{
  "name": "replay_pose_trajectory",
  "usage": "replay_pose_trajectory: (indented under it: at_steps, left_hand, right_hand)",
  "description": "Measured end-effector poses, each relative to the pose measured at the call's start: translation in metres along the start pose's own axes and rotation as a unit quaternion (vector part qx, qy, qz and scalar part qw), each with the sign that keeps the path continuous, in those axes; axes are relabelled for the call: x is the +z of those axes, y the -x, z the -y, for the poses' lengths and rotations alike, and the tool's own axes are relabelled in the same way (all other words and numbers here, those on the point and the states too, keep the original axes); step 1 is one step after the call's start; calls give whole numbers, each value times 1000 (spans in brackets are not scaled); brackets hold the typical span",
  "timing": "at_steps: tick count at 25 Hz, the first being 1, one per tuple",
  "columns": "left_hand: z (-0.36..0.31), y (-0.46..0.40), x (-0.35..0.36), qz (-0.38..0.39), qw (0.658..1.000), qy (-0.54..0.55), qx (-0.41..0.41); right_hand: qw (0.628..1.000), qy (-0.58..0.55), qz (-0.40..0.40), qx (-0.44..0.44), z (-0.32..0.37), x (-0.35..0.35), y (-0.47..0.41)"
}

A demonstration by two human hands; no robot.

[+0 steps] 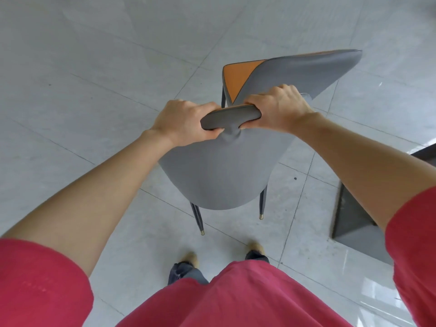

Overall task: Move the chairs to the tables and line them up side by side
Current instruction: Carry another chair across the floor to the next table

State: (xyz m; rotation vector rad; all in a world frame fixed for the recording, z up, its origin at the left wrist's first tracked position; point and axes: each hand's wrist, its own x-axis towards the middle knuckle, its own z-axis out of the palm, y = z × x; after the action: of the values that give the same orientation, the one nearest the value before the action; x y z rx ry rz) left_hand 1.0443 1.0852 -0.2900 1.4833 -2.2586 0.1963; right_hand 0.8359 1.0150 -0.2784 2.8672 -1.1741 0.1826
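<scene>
head view, looking down. a person stands behind a grey chair (219, 171) with an orange seat face. the left hand (184, 121) and the right hand (280, 107) each grip one end of the chair's padded top rail (232, 115), fingers curled tightly round it, thumbs underneath. the chair stands directly in front of the person's feet on the pale tiled floor (94, 90), tipped forward; whether its brass-tipped rear legs (262, 204) touch the tiles cannot be told.

risks, as judged from this pose: both hands hold only the narrow rail, so the weight hangs forward and the chair may swing or twist. a leg tip dragged across the glossy tiles could scrape or catch in a grout line. a dark table base (351, 215) stands just beside the chair on the right; turning that way could knock a leg against it. the rear legs are near the person's feet, so a short step could trip on them.

no brand, label or writing is legible anywhere in view.
</scene>
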Motion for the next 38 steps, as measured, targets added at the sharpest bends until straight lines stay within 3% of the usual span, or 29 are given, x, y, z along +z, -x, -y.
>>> replay_pose_trajectory:
  at_steps: [8, 13, 25, 29, 34, 38]
  left_hand:
    - [72, 73, -18, 49, 986, 34, 156]
    - [93, 123, -21, 65, 974, 63, 209]
    - [85, 231, -16, 92, 957, 134, 241]
    - [83, 251, -25, 113, 959, 142, 217]
    - [79, 310, -40, 95, 945, 130, 285]
    - [80, 347, -53, 114, 940, 130, 294]
  right_hand:
    - [992, 23, -3, 121, 136, 37, 26]
    - [984, -54, 11, 172, 193, 51, 51]
    - [964, -71, 132, 220, 283, 81, 114]
    - [961, -54, 132, 236, 311, 82, 123]
    - [960, -14, 146, 241, 379, 91, 159]
    - [950, 2, 160, 269, 430, 94, 176]
